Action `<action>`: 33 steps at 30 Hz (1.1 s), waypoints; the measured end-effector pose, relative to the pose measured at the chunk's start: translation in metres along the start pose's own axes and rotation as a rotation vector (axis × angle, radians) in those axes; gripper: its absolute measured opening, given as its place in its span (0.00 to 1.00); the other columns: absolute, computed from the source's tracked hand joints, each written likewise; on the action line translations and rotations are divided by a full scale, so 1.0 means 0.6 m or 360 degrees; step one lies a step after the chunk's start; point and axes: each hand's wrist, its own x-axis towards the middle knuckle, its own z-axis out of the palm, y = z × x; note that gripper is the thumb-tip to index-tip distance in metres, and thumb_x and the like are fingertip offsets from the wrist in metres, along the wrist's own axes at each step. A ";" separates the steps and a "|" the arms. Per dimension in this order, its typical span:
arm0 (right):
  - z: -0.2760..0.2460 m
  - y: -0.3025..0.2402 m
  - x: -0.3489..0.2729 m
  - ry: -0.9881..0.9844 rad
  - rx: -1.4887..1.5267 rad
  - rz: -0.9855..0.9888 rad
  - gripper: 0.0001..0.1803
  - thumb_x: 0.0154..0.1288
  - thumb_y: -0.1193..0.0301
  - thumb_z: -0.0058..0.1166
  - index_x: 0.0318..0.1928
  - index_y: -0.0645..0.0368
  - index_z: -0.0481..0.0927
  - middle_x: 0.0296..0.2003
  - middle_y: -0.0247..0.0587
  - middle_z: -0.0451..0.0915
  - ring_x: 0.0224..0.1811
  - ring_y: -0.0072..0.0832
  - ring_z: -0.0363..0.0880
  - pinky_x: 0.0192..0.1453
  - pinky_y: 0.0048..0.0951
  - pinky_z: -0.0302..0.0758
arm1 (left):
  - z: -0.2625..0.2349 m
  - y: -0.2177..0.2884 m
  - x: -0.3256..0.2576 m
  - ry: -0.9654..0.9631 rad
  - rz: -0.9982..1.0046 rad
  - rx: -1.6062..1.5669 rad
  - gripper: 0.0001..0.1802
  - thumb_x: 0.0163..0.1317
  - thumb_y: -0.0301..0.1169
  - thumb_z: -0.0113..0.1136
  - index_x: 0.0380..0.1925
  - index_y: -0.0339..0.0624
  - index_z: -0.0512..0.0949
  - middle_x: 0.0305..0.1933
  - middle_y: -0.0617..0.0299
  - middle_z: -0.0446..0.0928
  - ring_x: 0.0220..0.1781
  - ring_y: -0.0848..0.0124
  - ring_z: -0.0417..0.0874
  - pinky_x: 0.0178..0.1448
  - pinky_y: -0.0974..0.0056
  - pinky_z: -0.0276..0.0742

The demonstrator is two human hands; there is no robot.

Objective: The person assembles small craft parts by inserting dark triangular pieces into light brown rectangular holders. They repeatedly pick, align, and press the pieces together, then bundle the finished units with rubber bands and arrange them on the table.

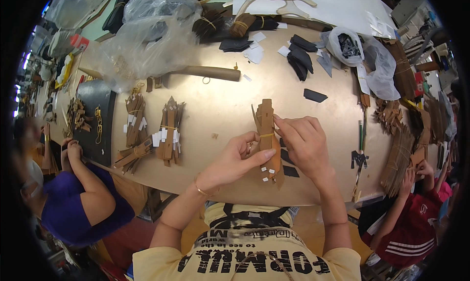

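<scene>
A bundle of brown leather strips (266,119) with a yellow rubber band round its middle stands nearly upright in front of me, small white tags at its lower end. My left hand (242,156) is closed on its lower left side, the thumb lying across the strips. At its upper right edge, the bent fingers of my right hand (304,141) touch the bundle near the band. Black pieces (290,170) lie on the table partly behind the bundle and my right hand. Two more banded bundles with white tags, one a brown strip bundle (170,131), lie to the left.
A clear plastic bag (147,41) and a brown roll (210,73) lie at the back left. Black pieces (299,58) and a white bag of dark parts (345,46) are at the back right. A green pencil (361,134) lies rightward. Co-workers sit on both sides.
</scene>
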 end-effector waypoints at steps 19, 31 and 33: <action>0.024 -0.011 0.003 0.0153 0.0472 0.0231 0.06 0.62 0.76 0.60 0.40 0.61 0.82 0.30 0.36 0.83 0.32 0.30 0.81 0.43 0.32 0.73 | -0.003 0.000 0.001 0.0085 -0.0040 0.0127 0.22 0.66 0.33 0.66 0.53 0.31 0.73 0.26 0.74 0.73 0.28 0.87 0.71 0.36 0.75 0.68; 0.041 -0.023 -0.003 0.0118 0.2090 0.1125 0.15 0.71 0.68 0.55 0.51 0.65 0.81 0.37 0.36 0.82 0.41 0.23 0.79 0.49 0.24 0.75 | -0.010 0.013 -0.007 0.0004 -0.0090 -0.0064 0.29 0.67 0.25 0.58 0.67 0.29 0.65 0.61 0.58 0.76 0.55 0.78 0.79 0.58 0.69 0.76; 0.035 -0.030 0.000 0.0174 0.1695 0.0828 0.16 0.69 0.68 0.57 0.52 0.64 0.81 0.36 0.36 0.83 0.39 0.23 0.80 0.48 0.24 0.75 | -0.017 0.010 -0.008 -0.0005 -0.0093 -0.0016 0.29 0.67 0.25 0.59 0.67 0.29 0.65 0.60 0.58 0.76 0.55 0.77 0.79 0.59 0.69 0.76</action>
